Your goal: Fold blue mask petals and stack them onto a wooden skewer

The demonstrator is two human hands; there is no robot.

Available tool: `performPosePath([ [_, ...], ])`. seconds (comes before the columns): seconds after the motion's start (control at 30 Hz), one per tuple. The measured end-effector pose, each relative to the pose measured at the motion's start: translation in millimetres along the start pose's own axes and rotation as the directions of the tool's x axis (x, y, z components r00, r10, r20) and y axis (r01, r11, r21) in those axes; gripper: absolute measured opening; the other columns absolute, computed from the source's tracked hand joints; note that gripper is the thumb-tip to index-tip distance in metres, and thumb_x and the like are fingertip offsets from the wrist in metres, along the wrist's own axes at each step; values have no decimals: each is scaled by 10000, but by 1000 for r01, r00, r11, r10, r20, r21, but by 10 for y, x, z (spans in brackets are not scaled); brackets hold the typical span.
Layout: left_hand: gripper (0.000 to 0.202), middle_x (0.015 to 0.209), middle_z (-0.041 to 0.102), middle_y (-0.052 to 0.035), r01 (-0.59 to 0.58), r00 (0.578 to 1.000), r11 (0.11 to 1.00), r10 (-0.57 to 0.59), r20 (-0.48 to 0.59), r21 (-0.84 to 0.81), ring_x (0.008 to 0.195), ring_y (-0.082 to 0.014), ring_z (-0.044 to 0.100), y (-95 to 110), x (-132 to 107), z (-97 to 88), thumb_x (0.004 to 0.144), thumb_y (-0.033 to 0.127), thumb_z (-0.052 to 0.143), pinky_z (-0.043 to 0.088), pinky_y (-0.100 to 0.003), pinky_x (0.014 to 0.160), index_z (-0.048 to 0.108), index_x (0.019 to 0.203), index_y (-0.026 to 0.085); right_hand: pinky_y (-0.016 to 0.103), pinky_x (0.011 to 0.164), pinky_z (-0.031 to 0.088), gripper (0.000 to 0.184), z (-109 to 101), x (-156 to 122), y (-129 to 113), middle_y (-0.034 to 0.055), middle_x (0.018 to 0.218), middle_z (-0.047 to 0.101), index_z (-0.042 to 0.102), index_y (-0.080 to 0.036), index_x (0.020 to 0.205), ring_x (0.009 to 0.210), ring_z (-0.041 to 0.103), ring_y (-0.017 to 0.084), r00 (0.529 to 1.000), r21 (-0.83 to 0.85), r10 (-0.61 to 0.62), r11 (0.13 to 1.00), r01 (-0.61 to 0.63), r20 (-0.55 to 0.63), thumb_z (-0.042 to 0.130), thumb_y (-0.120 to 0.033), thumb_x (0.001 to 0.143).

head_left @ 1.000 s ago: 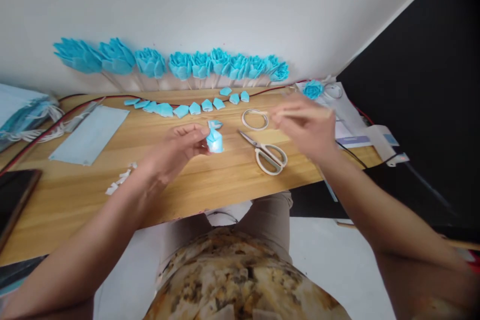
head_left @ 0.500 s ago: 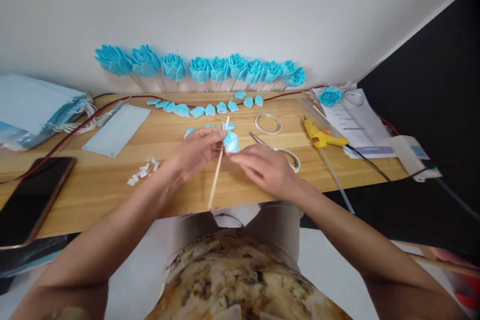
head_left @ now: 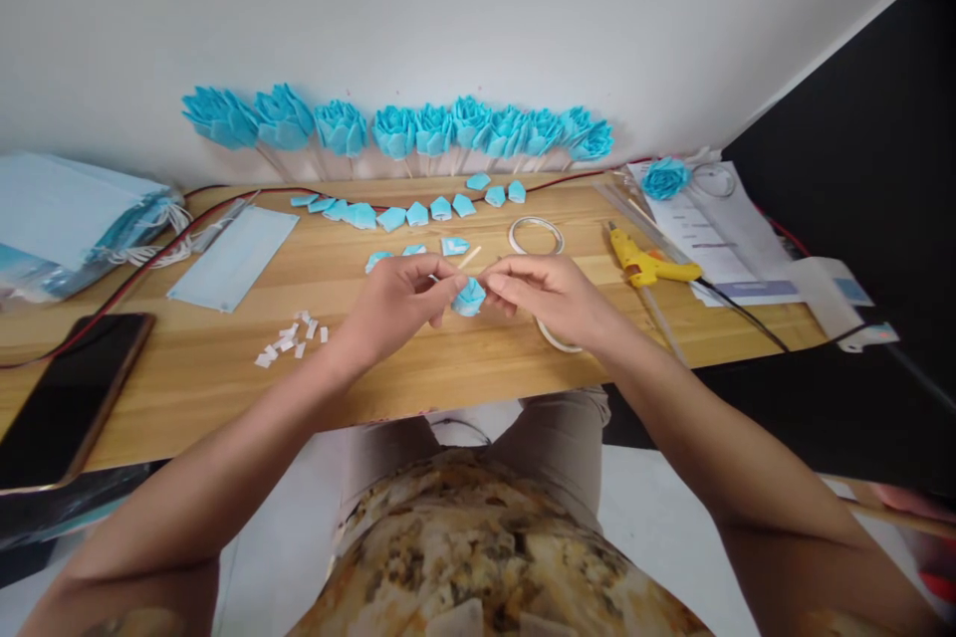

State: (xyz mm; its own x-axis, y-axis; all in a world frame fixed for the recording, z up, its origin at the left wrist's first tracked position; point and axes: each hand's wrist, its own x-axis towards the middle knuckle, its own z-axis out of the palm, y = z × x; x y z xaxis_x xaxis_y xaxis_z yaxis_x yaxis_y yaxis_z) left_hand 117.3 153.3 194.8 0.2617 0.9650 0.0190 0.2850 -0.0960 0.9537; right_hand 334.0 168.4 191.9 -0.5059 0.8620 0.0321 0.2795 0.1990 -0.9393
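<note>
Pinching the small blue bud (head_left: 469, 299) at its left side, your left hand (head_left: 407, 309) has thumb and fingers clamped on it. Your right hand (head_left: 549, 294) meets the bud's right edge with its fingertips drawn in close; you can't tell from this view whether they grip it or only touch it. The bud sits between your two hands, over the wooden table (head_left: 418, 378), and the pale end of a stick (head_left: 470, 257) slants out just beyond it, toward the wall.

Past your left fingers lie three loose blue pieces (head_left: 455, 246), spaced out in a short row. Beyond your right hand is a roll of tape (head_left: 536, 235), lying flat, and under that hand a pale scissors handle (head_left: 559, 342) shows, the rest covered. Farther right you have the yellow glue gun (head_left: 646, 264), near some printed papers (head_left: 724, 249) with a finished blue flower (head_left: 664, 179) on them.

To your left are small white scraps (head_left: 288, 338), a flat light-blue sheet (head_left: 235, 259), a dark phone (head_left: 71, 398) and a stack of pale blue sheets (head_left: 82, 219). Farther back, cut blue petals (head_left: 416, 214) form a line, and stemmed blue flowers (head_left: 394, 131) lean against the wall (head_left: 448, 0).
</note>
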Motion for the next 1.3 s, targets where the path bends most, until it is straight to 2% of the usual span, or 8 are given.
performPosePath([
  [0.2,206,533,563,23,-90,996,989,91,1,116,503,-110,443,33,-9,45,841,323,624,301,-268,503,685,687,201,267,580,353,198,1,63,-66,-22,699,596,688,-198,803,627,485,112,1000,-105,-26,994,25,-15,655,-378,879],
  [0.37,285,582,558,13,-181,983,976,180,19,125,556,-109,459,23,-22,42,907,357,606,338,-264,541,672,686,190,259,575,334,156,6,64,-46,-34,679,570,640,-193,741,615,469,97,1000,-61,-16,998,16,-8,657,-316,836],
  [0.5,202,696,620,19,-213,970,977,214,-114,21,495,-83,398,-28,-60,-50,948,305,569,334,-245,494,709,1054,206,252,571,395,178,13,39,-9,-31,659,594,634,-192,717,586,517,94,992,151,96,985,-83,-82,676,-344,800],
  [0.63,488,716,642,42,-221,966,974,224,-130,39,467,-84,395,-86,-180,-145,955,218,568,346,-232,475,506,1436,272,244,575,461,176,38,47,102,-21,668,645,664,-194,697,587,558,96,978,373,176,919,-124,-110,729,-349,748],
  [0.73,309,727,690,24,-188,975,964,207,-83,187,498,-88,471,-105,-323,-141,947,239,614,386,-231,502,636,1255,241,228,573,488,190,67,66,192,-8,711,683,686,-196,697,643,597,103,972,485,206,865,-127,-113,770,-361,741],
  [0.87,63,715,698,18,-188,956,899,259,-136,395,564,-91,561,-128,-469,-36,915,238,676,415,-218,545,723,918,196,205,542,485,190,121,88,228,-14,677,673,698,-195,677,643,602,99,965,543,232,829,-133,-119,805,-347,717],
  [1.13,262,890,697,-41,-347,886,827,443,-135,442,731,-103,615,-269,-491,115,968,80,523,450,-209,621,743,1084,162,206,513,445,198,237,115,226,-5,656,686,699,-191,667,588,577,88,964,579,246,803,-142,-104,802,-352,718],
  [1.3,236,847,727,-16,-280,885,842,412,-215,461,676,-96,612,-324,-518,145,952,115,605,464,-210,627,725,1149,161,210,501,430,199,269,123,252,-9,642,672,691,-187,662,568,565,85,967,598,235,790,-134,-94,795,-343,730],
])
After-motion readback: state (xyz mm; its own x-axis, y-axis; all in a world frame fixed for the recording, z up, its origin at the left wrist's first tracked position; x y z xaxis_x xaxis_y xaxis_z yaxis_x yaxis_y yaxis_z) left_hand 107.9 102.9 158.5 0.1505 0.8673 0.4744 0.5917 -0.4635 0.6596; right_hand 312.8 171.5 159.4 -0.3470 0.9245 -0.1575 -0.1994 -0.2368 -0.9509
